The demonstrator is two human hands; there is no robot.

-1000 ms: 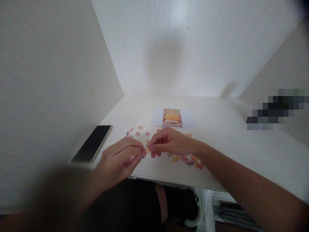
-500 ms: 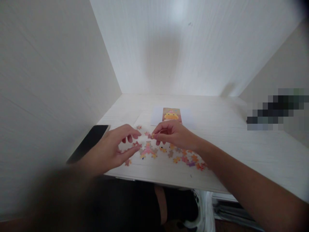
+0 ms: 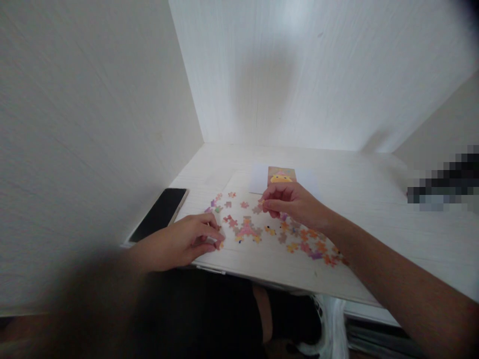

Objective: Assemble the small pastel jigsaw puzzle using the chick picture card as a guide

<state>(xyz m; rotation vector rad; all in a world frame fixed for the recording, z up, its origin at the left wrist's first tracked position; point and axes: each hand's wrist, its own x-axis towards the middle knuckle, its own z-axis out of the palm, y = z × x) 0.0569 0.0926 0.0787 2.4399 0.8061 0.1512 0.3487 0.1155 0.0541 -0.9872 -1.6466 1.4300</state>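
My right hand (image 3: 286, 199) hovers over the table with thumb and fingertips pinched on a small jigsaw piece (image 3: 261, 204), mostly hidden by the fingers. Low over the table's near left part, my left hand (image 3: 198, 238) has its thumb and fingers closed around another jigsaw piece (image 3: 220, 245) at the tabletop. Between the hands lies a small joined section of jigsaw (image 3: 247, 229), pink in the middle with grey and yellow parts. A yellow piece with a dark dot (image 3: 270, 230) sits just right of it.
Loose orange, pink and purple pieces (image 3: 310, 244) spread below my right forearm. More pieces (image 3: 217, 202) lie behind my left hand. A picture card with a yellow figure (image 3: 281, 175) rests on white paper (image 3: 258, 180). A dark phone (image 3: 159, 214) lies by the left wall.
My left hand has come down toward the near table edge and closed its fingers at a piece. My right hand still pinches its piece. The view has shifted slightly left.
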